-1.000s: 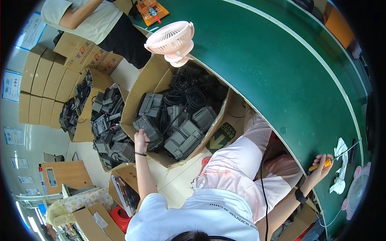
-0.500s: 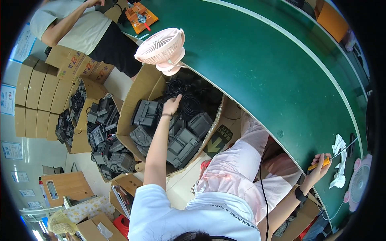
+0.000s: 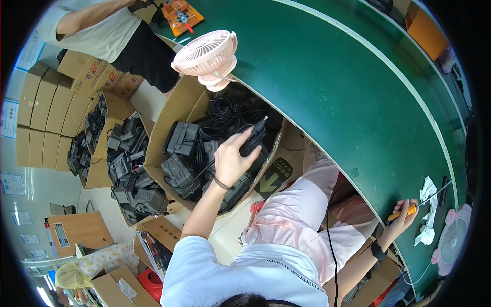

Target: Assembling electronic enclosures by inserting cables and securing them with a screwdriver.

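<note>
Carton (image 3: 171,115) stands just beside green table (image 3: 332,102), prob. to keep dark-grey cases (image 3: 180,140) within reach. L hand (image 3: 236,156), half-curled, grips black plug (image 3: 254,137) above them, tip pointing away. R hand (image 3: 404,215), closed round orange-handled screwdriver (image 3: 412,209), is at table edge, shaft pointing outward, prob. so it clears the body.

place: assembly-type workshop | long green worktable (image 3: 327,87) is filling one side | open cartons (image 3: 171,110) are holding piled black cased units (image 3: 182,137) | brown boxes (image 3: 46,110) are standing stacked | right hand (image 3: 404,214) is gripping a screwdriver (image 3: 412,209)
</note>
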The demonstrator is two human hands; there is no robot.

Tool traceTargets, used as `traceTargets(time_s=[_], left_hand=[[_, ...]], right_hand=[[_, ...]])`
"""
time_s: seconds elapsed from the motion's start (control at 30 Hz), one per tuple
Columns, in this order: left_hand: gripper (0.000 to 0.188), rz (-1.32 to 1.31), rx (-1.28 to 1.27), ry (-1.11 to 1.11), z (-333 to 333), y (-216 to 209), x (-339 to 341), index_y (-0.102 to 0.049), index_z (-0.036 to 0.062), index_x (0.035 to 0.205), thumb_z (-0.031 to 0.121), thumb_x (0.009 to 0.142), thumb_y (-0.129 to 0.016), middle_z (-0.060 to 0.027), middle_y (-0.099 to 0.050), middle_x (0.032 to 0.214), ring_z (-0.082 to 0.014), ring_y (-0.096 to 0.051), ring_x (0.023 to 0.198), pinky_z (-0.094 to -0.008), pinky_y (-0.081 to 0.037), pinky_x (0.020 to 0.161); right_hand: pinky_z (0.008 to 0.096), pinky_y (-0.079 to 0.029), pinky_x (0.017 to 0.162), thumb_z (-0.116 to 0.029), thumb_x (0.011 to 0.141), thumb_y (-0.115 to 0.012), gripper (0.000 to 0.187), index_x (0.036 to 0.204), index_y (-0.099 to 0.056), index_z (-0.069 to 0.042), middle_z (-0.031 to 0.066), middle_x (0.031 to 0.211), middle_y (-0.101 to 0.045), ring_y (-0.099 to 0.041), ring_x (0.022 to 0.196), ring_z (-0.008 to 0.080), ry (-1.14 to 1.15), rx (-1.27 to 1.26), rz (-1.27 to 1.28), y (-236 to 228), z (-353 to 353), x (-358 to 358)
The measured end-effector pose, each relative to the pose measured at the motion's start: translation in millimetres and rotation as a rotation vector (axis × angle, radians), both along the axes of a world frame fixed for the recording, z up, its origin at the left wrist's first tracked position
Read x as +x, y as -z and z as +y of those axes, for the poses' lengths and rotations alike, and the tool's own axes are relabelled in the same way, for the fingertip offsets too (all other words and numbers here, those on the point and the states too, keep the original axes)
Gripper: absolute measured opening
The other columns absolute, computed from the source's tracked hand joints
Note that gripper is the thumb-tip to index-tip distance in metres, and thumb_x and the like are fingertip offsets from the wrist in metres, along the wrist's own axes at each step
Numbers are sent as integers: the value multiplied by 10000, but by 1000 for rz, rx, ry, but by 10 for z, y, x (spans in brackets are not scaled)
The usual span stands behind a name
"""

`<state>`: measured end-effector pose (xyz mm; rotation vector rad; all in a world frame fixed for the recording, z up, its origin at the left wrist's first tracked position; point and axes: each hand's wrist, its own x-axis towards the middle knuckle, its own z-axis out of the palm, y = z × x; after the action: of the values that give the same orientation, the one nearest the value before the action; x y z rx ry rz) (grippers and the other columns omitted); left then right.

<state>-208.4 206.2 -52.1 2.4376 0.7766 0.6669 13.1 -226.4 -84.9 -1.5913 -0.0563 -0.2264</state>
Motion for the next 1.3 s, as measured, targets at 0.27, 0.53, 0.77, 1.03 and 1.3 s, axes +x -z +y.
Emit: traceTargets(time_s=[0.27,0.53,0.77,1.03,1.3], left_hand=[[502,58,188,79,-351,-544,-135,-667,123,1235,152,747,-783,-101,-689,961,-271,-683,817,-343,-553,710],[518,83,257,201,-557,-763,-255,-664,123,1238,78,733,-766,-81,-659,989,-264,-628,849,-363,-506,783],[440,249,-113,494,-774,-722,-343,-627,70,1170,101,749,-747,-113,-536,1104,-301,-664,817,-406,-557,682],[348,252,-361,611,-904,-487,-383,-682,41,1080,284,841,-751,-120,-624,1017,-298,-662,890,-371,-540,760],[286,303,-260,733,-869,-359,-330,-701,35,959,308,876,-675,-122,-653,933,-333,-654,837,-422,-528,720]], right_hand=[[184,-406,559,-114,999,-568,133,1108,-511,-63,33,806,-589,-506,633,57,-17,10,-22,11,-7,12],[174,-426,563,-138,1001,-574,134,1096,-510,-70,36,834,-606,-534,657,57,3,-65,-42,-64,63,-83],[280,-546,701,-107,820,-778,339,962,-471,-74,184,1231,-659,-685,972,185,-902,-51,95,-478,1504,-1101],[298,-532,725,-32,814,-748,301,873,-454,-45,125,1067,-731,-697,798,229,-944,-149,106,-409,1677,-1412],[287,-521,619,-28,820,-746,227,947,-557,-31,80,901,-722,-668,666,206,-923,-338,-29,-576,1641,-1542]])
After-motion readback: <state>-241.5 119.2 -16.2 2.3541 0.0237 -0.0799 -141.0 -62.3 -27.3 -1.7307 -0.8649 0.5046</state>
